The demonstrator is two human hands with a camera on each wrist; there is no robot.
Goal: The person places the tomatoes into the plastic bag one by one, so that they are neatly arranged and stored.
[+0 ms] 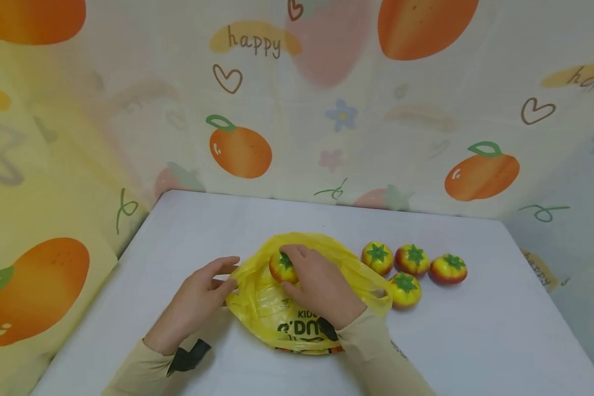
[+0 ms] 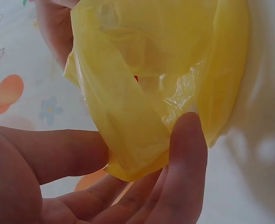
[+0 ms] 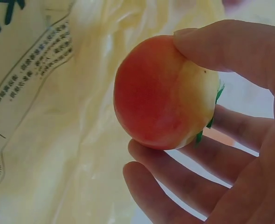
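A yellow plastic bag (image 1: 262, 319) with dark print lies on the table, its mouth spread wide. My left hand (image 1: 198, 297) holds the bag's left edge; in the left wrist view the thin film (image 2: 128, 140) runs between thumb and fingers. Over the bag's opening, my right hand (image 1: 322, 280) grips a red-and-yellow tomato (image 1: 280, 268) with a green star-shaped top. The right wrist view shows the tomato (image 3: 151, 93) between the thumb above and the fingers below, its smooth red end facing the bag.
Several more tomatoes (image 1: 413, 259) stand grouped just right of the bag, green tops up, the nearest one (image 1: 406, 291) beside the bag's edge. The white table (image 1: 475, 341) meets a fruit-patterned cloth (image 1: 297, 121) at the back and left.
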